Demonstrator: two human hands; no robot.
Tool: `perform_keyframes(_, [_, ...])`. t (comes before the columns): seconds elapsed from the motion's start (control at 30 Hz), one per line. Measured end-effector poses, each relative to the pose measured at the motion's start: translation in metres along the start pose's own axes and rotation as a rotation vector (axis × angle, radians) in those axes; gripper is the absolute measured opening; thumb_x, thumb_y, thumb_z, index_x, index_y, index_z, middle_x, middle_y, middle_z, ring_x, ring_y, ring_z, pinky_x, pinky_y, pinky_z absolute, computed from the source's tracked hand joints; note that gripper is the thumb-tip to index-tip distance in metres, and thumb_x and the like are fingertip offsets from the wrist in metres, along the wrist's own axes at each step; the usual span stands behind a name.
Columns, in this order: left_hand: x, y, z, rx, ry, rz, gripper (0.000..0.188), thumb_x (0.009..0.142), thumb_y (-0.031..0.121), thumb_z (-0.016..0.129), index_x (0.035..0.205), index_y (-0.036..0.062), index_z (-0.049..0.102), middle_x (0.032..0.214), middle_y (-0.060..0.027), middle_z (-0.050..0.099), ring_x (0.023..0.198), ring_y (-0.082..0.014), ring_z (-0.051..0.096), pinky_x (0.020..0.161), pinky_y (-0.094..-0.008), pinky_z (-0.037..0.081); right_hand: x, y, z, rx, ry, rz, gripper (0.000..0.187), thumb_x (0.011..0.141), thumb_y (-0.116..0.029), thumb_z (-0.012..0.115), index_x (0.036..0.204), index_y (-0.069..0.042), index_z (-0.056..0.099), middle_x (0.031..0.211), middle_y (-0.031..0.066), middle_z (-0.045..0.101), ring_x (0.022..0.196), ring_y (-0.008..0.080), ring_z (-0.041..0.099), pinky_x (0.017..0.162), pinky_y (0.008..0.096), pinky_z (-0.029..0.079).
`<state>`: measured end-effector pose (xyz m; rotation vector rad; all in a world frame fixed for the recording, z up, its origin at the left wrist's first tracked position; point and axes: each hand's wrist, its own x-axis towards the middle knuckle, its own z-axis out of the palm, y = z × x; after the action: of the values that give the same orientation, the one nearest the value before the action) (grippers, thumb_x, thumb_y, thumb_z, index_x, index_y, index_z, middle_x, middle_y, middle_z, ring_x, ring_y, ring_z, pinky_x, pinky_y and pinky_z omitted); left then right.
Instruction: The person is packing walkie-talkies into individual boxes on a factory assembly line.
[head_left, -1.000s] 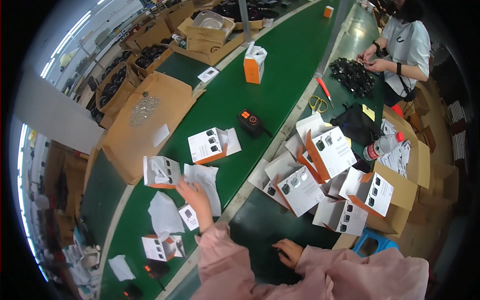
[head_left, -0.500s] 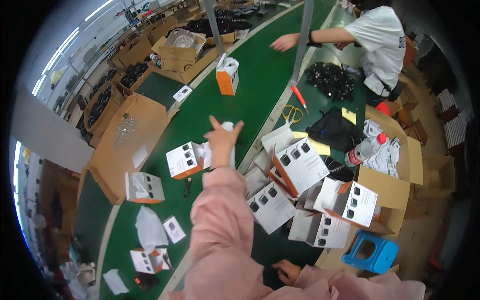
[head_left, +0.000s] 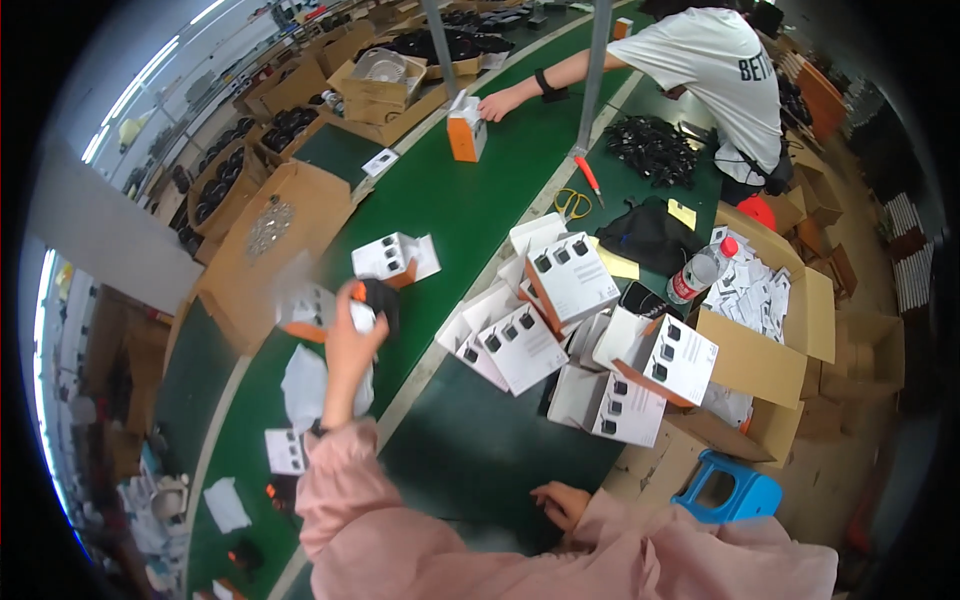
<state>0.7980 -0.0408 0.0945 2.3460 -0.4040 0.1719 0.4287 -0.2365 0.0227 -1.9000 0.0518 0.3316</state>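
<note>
My left hand (head_left: 352,335) is over the green belt, its fingers closed round a black device with an orange part (head_left: 378,300), blurred by motion. A white piece (head_left: 362,317) shows at the fingers. Just beyond lies an open white and orange box (head_left: 392,258) with its flaps out. Another box (head_left: 308,308), blurred, stands to the left of the hand, and a white plastic bag (head_left: 303,385) lies below it. My right hand (head_left: 563,504) rests near the front of the dark green table, holding nothing, fingers loosely bent and apart.
Open white boxes (head_left: 520,345) are piled on the table to the right. Behind them are yellow scissors (head_left: 572,204), a red cutter (head_left: 588,174) and a bottle (head_left: 695,275). A co-worker's hand (head_left: 503,103) touches an orange box (head_left: 466,140). A blue stool (head_left: 728,488) stands at right.
My left hand has drawn back toward me and to the left, from spread fingers to a grip on the device. The co-worker's hand has reached the orange box. The whole view has shifted.
</note>
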Motion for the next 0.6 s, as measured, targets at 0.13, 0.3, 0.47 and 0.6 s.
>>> perform_keyframes(0.13, [-0.153, -0.030, 0.002, 0.178, -0.213, -0.106, 0.075, 0.065, 0.034, 0.073, 0.130, 0.0160, 0.040, 0.088, -0.0200, 0.064, 0.080, -0.0388, 0.062, 0.071, -0.0446, 0.050, 0.025, -0.005, 0.011, -0.045, -0.058, -0.157, 0.036, 0.076, 0.000, 0.051, 0.110, -0.008, 0.052, 0.091, 0.0073, 0.056, 0.082, 0.0245, 0.058, 0.073, 0.0322, 0.048])
perform_keyframes(0.3, [-0.198, -0.008, 0.017, 0.161, -0.543, -0.147, 0.087, 0.066, 0.042, 0.075, 0.138, 0.0173, 0.032, 0.127, -0.0188, 0.049, 0.112, -0.0370, 0.051, 0.084, -0.0421, 0.047, 0.051, 0.000, 0.035, -0.069, -0.146, -0.265, 0.033, 0.075, 0.001, 0.052, 0.107, -0.008, 0.053, 0.088, 0.0075, 0.056, 0.080, 0.0253, 0.058, 0.071, 0.0338, 0.048])
perform_keyframes(0.47, [-0.009, 0.013, -0.006, 0.441, -0.365, 0.132, 0.102, 0.054, 0.035, 0.082, 0.138, 0.0111, 0.029, 0.144, -0.0136, 0.030, 0.102, -0.0313, 0.058, 0.073, -0.0393, 0.053, 0.047, 0.014, 0.030, -0.028, -0.163, -0.100, 0.031, 0.076, 0.000, 0.052, 0.106, -0.007, 0.055, 0.087, 0.0087, 0.057, 0.080, 0.0256, 0.059, 0.071, 0.0334, 0.049])
perform_keyframes(0.6, [0.121, -0.060, 0.053, 0.621, -0.311, 0.107, 0.123, 0.045, 0.030, 0.088, 0.142, 0.0131, 0.015, 0.148, -0.0150, 0.017, 0.097, -0.0328, 0.060, 0.071, -0.0389, 0.053, 0.045, 0.029, 0.034, -0.042, -0.068, -0.014, 0.027, 0.076, 0.000, 0.051, 0.101, -0.006, 0.059, 0.085, 0.0095, 0.058, 0.079, 0.0250, 0.060, 0.069, 0.0318, 0.049])
